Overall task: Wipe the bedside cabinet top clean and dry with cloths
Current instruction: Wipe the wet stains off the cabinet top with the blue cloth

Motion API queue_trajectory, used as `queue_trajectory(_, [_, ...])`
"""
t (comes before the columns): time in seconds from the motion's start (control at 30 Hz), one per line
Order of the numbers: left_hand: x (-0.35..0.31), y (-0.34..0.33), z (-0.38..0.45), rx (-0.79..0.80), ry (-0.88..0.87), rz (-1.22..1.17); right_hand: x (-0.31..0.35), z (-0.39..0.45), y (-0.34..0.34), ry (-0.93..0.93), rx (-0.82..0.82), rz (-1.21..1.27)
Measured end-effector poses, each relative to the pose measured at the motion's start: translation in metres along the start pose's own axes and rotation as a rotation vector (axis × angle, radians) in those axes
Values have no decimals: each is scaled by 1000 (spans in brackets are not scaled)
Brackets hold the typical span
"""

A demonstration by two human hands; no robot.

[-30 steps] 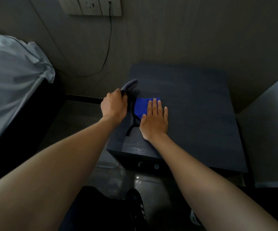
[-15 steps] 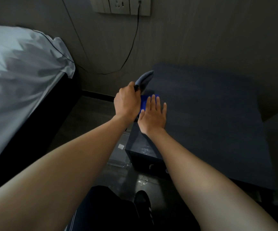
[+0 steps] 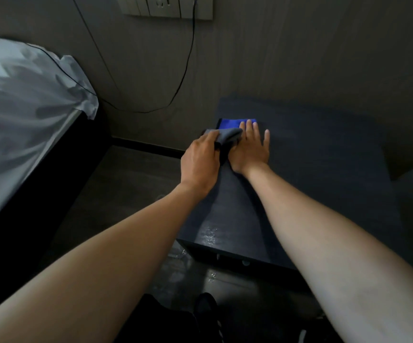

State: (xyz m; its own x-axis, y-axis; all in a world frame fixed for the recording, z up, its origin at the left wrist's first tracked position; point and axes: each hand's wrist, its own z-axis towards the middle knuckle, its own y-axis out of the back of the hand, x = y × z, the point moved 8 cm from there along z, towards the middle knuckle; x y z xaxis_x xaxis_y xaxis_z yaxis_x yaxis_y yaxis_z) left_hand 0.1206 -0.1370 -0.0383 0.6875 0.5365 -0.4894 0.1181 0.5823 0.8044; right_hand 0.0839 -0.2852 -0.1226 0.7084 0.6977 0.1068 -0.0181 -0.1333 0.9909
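Note:
The dark bedside cabinet top [image 3: 319,174] fills the right half of the view. A blue cloth [image 3: 230,124] lies flat near its back left corner, and my right hand [image 3: 251,147] presses on it with flat, spread fingers. My left hand [image 3: 200,163] hovers at the cabinet's left edge, shut on a bunched grey cloth [image 3: 227,136] that touches my right hand's thumb side. A wet sheen [image 3: 209,235] shows near the front left corner of the top.
A bed with a white sheet [image 3: 24,115] stands on the left, with a strip of floor between it and the cabinet. A black cable [image 3: 185,70] hangs from wall sockets [image 3: 168,7] above. My shoe [image 3: 206,310] rests on the wet floor below.
My right hand has slid the blue cloth back along the left edge toward the wall. My left hand followed with the grey cloth. The camera view shifted left.

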Motion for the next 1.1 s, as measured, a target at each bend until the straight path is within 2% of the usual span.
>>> queue_trajectory(0.1, [0,-14,-2,25,-12,20,-18,16,3,-6,-10,-6])
queue_trajectory(0.3, [5,-48,-11,184,-91,108,-39,43,9,-34,-14,2])
queue_trajectory(0.53, [-7,-48,-3,126,-128,185,-62,48,13,-56,0,4])
queue_trajectory(0.77, [-54,-64,7,176,-175,120,-120,37,18,-111,-3,21])
queue_trajectory(1.1, [-156,-132,11,281,-324,74,-231,22,31,-203,-19,29])
